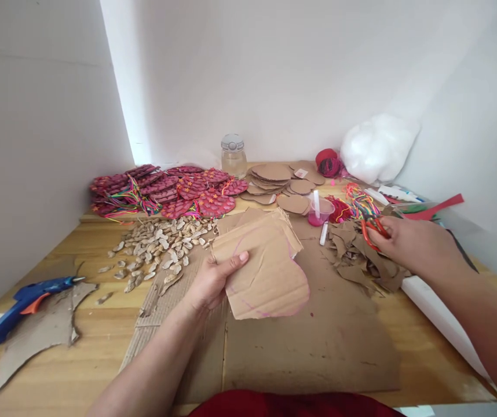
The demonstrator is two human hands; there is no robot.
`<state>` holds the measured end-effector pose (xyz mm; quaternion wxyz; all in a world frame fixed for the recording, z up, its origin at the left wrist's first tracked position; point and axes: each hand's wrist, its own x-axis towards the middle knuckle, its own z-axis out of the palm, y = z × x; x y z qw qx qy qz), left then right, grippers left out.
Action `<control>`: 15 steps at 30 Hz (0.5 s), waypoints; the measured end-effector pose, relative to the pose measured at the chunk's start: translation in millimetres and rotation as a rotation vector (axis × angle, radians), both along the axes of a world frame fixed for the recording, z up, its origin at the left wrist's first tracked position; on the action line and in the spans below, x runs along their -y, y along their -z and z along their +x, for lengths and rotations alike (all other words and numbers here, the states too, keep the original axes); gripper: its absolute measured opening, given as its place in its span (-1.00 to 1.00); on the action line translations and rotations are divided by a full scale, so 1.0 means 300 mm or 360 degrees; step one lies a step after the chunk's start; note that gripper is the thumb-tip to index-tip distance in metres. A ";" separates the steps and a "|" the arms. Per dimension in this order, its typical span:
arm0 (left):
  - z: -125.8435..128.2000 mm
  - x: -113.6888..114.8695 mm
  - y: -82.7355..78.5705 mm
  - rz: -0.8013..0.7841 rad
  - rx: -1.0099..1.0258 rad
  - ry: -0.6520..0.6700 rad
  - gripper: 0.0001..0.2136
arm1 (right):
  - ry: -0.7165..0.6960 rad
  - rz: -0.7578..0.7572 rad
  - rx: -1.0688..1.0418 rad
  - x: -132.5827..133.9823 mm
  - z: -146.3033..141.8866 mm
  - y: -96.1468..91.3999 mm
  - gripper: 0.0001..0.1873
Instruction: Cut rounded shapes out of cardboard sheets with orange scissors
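My left hand (pixel 216 281) is closed on a piece of cardboard (pixel 266 275), thumb on top and fingers underneath. A curved pink outline is drawn on the cardboard, and its right side is cut round along that line. Behind its upper edge more cardboard layers show. Off to the right, my right hand (pixel 409 240) is closed around the orange-red handles of scissors (pixel 371 230); their blades are hard to make out. Below the scissors lies a heap of cardboard scraps (pixel 357 255). Under both hands spreads a large flat cardboard sheet (pixel 318 347).
Peanut shells (pixel 165 246) are scattered left of centre. A blue glue gun (pixel 26 304) rests at far left. Decorated pink pieces (pixel 165 188), a lidded jar (pixel 233 156), cut cardboard shapes (pixel 270 174), a cup of pink paint (pixel 320 211) and white stuffing (pixel 379 147) line the back.
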<state>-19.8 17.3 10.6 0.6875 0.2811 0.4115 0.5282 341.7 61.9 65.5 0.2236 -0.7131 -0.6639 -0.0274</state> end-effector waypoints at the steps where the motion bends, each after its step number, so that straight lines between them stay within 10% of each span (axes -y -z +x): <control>1: -0.001 -0.001 -0.002 0.0004 0.0005 -0.0022 -0.35 | -0.0006 -0.0008 0.0046 0.012 -0.021 0.007 -0.44; 15: 0.003 -0.005 0.007 0.0105 0.0083 -0.0152 -0.38 | 0.0147 -0.0048 0.0262 0.004 -0.078 0.039 -0.61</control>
